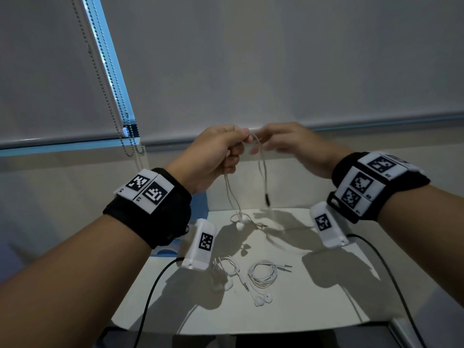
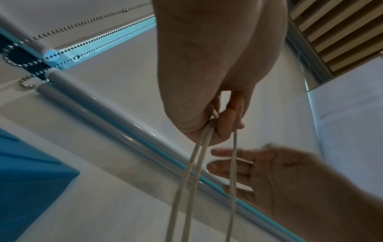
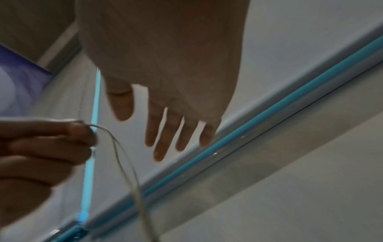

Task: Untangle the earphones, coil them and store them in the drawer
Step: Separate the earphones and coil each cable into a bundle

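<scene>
**Here, a held earphone cord dangles over a small white table**

Overhead, a head-worn camera looks down at two raised forearms wearing black wristbands with printed markers. Starting at the left, a beaded blind chain [image 1: 118,114] hangs beside a pale roller blind [image 1: 276,59]. The left hand [image 1: 213,156] is clenched around the top of a thin cream earphone cord [image 1: 262,169], pinching several strands together. The strands hang in long loops; one ends in a small dark plug-like piece in mid-air, and the others trail down to earbuds resting on the white table [image 1: 326,292].

Further right, the right hand [image 1: 293,144] hovers just beside the pinch point, fingers straight and spread, grasping nothing.

On the table nearer the camera lie two more white sets: a looser bundle [image 1: 226,270] on the left and a neatly coiled set [image 1: 262,275] on the right, each with its earbuds alongside.

The cord looks very light, limp and smooth, likely to slip and re-tangle. Probably the safest hold is a gentle pinch on the cable itself near a knot, not a pull on the earbuds or plug, whose joints seem fragile.

No drawer is visible. The right hand is motion-blurred, the knot itself is hidden inside the left fist, and whether the hanging strands cross cannot be made out.
</scene>
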Tool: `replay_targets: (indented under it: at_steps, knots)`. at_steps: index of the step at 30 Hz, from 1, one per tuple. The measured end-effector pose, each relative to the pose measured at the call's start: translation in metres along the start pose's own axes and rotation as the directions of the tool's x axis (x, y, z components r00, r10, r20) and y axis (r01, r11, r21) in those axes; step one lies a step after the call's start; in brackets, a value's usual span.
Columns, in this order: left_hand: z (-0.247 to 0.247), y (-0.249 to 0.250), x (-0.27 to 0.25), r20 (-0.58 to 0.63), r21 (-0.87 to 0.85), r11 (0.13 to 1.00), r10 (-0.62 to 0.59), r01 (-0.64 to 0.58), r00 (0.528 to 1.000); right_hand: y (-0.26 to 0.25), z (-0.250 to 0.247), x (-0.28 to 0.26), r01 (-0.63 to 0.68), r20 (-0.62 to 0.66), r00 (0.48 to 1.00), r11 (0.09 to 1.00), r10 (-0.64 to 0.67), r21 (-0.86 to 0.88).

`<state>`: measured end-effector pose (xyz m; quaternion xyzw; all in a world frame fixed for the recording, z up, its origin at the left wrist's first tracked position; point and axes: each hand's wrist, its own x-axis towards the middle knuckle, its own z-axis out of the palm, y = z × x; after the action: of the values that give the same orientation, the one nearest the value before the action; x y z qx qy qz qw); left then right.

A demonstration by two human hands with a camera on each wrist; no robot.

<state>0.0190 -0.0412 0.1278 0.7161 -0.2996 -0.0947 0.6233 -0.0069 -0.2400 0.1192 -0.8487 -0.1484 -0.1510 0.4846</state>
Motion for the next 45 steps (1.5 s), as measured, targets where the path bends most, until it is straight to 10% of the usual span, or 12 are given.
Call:
replay_targets:
  at_steps: [16,29,45]
  knots:
    - [-0.019,-0.007,-0.022,0.242,-0.161,0.978,-0.087,0.129,0.966,0.022,0.015,0.002,-0.185,0.002,0.983,0.981,0.185,0.057]
    - [-0.025,-0.007,-0.024,-0.140,-0.596,0.794,0.048,-0.123,0.989,0.004,0.017,-0.022,0.219,0.071,0.975,0.870,-0.209,-0.441]
    - [-0.009,-0.020,-0.030,-0.201,-0.416,0.893,0.093,-0.171,0.975,-0.042,0.032,-0.031,0.267,0.393,0.918,0.817,-0.054,-0.511]
